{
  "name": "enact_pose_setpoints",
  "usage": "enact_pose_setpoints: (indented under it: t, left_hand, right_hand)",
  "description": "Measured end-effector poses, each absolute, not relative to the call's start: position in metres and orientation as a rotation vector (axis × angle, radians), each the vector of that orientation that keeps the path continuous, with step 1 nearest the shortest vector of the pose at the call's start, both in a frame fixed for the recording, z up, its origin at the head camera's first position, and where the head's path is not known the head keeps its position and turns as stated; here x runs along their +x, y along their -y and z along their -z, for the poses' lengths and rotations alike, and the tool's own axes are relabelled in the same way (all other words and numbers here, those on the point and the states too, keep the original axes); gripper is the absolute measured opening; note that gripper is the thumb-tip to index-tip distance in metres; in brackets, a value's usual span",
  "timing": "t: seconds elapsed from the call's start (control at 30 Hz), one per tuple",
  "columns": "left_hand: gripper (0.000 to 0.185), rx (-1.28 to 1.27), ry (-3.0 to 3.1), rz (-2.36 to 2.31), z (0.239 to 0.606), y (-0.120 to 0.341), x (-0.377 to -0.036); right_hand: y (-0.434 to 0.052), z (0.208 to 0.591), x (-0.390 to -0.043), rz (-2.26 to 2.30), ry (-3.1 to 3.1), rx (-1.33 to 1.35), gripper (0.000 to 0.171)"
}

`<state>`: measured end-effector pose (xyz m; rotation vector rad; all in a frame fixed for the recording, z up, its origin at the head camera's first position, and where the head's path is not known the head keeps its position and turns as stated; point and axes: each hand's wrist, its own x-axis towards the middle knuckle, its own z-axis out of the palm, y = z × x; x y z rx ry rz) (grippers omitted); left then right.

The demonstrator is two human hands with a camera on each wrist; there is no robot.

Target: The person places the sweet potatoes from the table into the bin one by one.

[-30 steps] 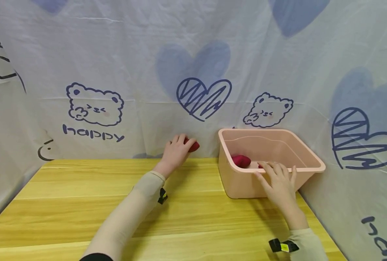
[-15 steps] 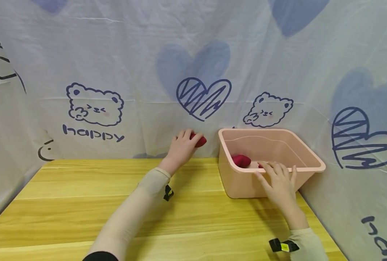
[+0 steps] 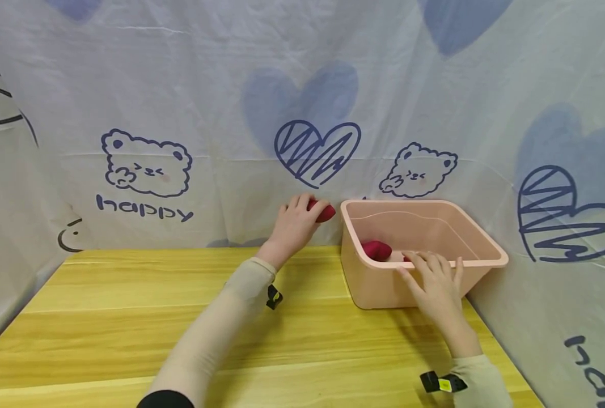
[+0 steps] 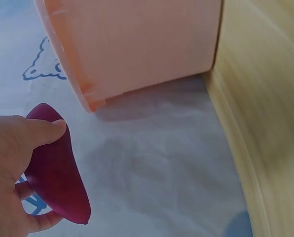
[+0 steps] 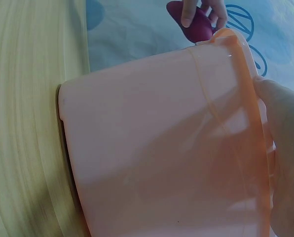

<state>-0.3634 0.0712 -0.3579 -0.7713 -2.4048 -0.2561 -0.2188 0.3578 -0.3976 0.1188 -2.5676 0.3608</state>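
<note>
Left hand [image 3: 294,224] up off the table, fingers and thumb curled round a dark red sweet potato [image 3: 324,212], pinching it w/ the tip poking out twd the tub. It's in the air just beside the pink tub's [image 3: 379,286] left rim, not over it yet. Wrist view: thumb lies along the top of the potato [image 4: 55,170], fingers under it, most of its length hanging free below the grip.

Risk, as I read it: that grip is near 1 end, so the potato could pivot or slip out. It could also clip the rim and drop outside, onto the table or vs the backdrop.

Right hand [image 3: 437,286] at the tub's near rim, fingers hooked over the edge, holding it. If that hold slackens, a knock could slide the light tub. 1 more red potato [image 3: 376,250] lies inside already, near the left wall.

Surface: pale yellow wood-grain table [image 3: 103,317], smooth, so things may skid. Room: white cloth backdrop [image 3: 190,85] on 3 sides, blue hearts, bear doodles, "happy" print.
</note>
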Motion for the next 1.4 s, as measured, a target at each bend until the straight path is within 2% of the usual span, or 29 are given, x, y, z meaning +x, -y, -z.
enact_pose_setpoints:
  t: [0.6, 1.1, 1.4]
  left_hand:
    - [0.045, -0.833, 2.350, 0.292, 0.340, -0.102, -0.352]
    - [0.037, -0.895, 2.325, 0.247, 0.334, -0.136, -0.340]
    - [0.047, -0.968, 2.352, 0.257, 0.335, -0.153, -0.336]
  right_hand:
    - [-0.357, 0.397, -0.221, -0.365, 2.559, 0.126, 0.045]
    - [-0.358, 0.397, -0.220, -0.361, 2.553, 0.124, 0.045]
    - [-0.358, 0.396, -0.219, -0.362, 2.555, 0.126, 0.045]
